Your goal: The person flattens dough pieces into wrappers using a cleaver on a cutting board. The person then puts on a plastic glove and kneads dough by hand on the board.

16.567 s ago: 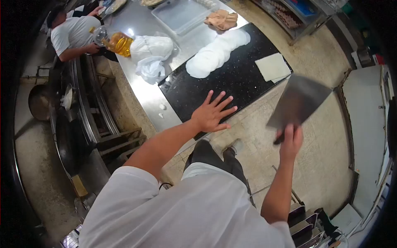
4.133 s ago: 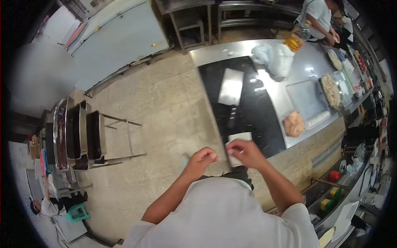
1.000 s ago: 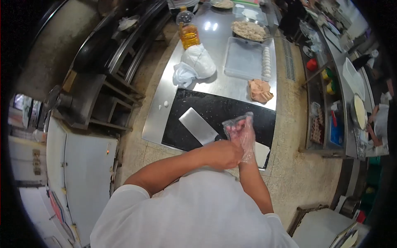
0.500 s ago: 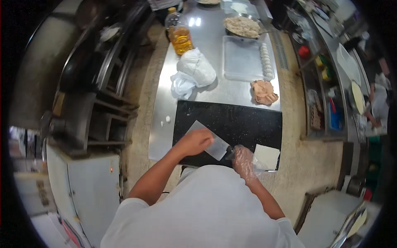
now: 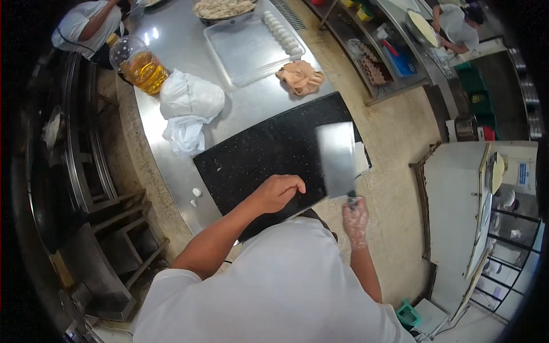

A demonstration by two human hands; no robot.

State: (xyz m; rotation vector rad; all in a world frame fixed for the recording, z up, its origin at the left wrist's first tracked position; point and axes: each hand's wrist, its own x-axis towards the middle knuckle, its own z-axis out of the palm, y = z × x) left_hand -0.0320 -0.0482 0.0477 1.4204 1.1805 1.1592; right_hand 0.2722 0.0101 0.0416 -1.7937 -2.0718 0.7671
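Observation:
My right hand (image 5: 355, 220), in a clear plastic glove, grips the dark handle of a cleaver (image 5: 337, 160). The wide blade is slightly blurred and raised over the right part of a black speckled board (image 5: 263, 148). Behind the blade, a white square sheet or stack (image 5: 361, 158) lies at the board's right edge, partly hidden. My bare left hand (image 5: 278, 193) is over the board's near edge with its fingers curled closed. Whether anything is inside them is hidden. Two small white bits (image 5: 197, 192) lie on the metal left of the board.
Beyond the board on the steel table (image 5: 229, 127) are a white bag (image 5: 191, 98), an oil bottle (image 5: 146, 71), a clear tray (image 5: 237, 48) with a row of white dough balls (image 5: 280, 33), and a crumpled brown cloth (image 5: 301, 77). Two other people work at the far left and far right.
My view has turned to the right. The cleaver has swung from lying aslant over the board to pointing away from me, and my right hand has moved out past the board's near edge.

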